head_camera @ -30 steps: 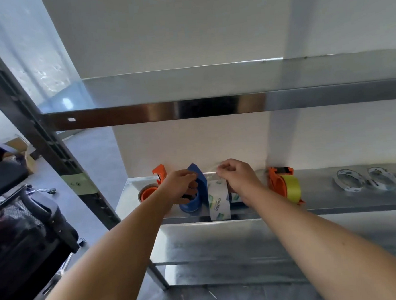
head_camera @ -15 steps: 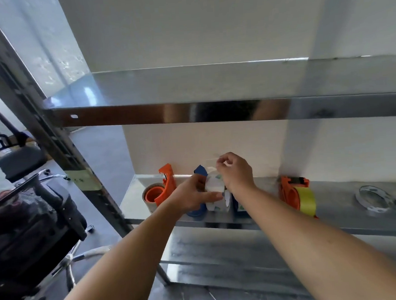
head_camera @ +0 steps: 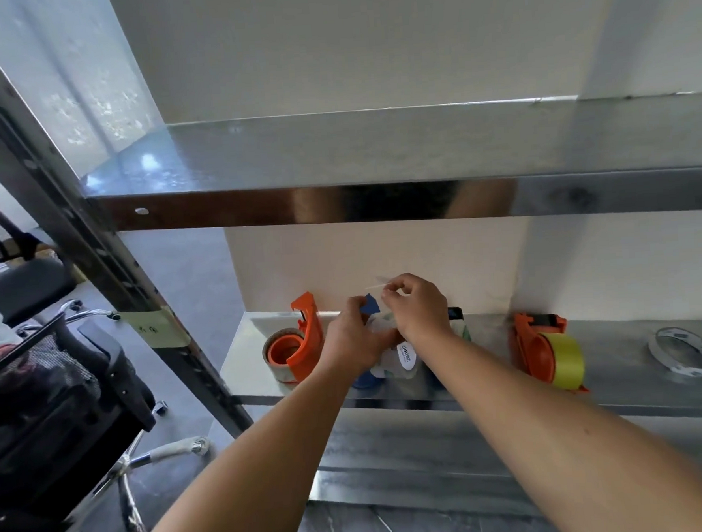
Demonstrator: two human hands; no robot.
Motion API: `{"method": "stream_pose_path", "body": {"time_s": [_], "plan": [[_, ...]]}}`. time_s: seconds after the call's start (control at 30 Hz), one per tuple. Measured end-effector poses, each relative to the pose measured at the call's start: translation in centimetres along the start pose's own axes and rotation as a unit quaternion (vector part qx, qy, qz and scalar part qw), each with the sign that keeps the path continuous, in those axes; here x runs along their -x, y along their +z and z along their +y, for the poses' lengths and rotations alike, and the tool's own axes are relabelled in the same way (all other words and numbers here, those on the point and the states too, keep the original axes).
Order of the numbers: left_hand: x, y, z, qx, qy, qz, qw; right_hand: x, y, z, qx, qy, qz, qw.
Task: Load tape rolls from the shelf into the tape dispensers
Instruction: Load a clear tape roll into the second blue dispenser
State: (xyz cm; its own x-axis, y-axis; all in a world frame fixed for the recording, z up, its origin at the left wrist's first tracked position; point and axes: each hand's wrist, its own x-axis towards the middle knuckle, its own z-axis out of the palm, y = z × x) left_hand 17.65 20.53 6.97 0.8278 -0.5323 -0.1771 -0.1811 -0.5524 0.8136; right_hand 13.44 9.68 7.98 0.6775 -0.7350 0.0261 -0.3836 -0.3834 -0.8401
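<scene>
Head view: we are working at the middle shelf of a metal rack, both hands meeting over the blue dispenser. Our left hand is gripping the dispenser body and the clear tape roll with the printed white label, fingers curled around them, probably to keep it all from sliding on the slick metal. Our right hand is pinching the loose tape end between thumb and fingertips, lifting it up and back, likely to feed it toward the cutter. The roll is sitting on the shelf near the front lip, mostly hidden by our hands, so we cannot tell whether it is fully seated. An orange dispenser with a roll is standing just to the left, quite close to our left hand. Another orange dispenser with yellow tape is sitting to the right, with open shelf between. Two loose rolls are lying farther right, still unloaded. The upper shelf is overhanging, so lifting room is limited; pulling toward us looks freer. An office chair is standing at left, apart from the rack.
</scene>
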Motion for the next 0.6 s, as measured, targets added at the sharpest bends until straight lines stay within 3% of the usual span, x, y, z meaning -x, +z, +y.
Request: {"method": "stream_pose_path", "body": {"time_s": [0.27,0.6], "plan": [[-1.6,-1.3,-0.9,0.047,-0.011,-0.031,0.998,-0.6,0.6,-0.7,-0.020,-0.011,-0.036,0.999],[-3.0,-2.3,-3.2,0.217,-0.112,-0.059,0.968,-1.4,0.8,0.0,0.048,-0.046,-0.095,0.993]]}}
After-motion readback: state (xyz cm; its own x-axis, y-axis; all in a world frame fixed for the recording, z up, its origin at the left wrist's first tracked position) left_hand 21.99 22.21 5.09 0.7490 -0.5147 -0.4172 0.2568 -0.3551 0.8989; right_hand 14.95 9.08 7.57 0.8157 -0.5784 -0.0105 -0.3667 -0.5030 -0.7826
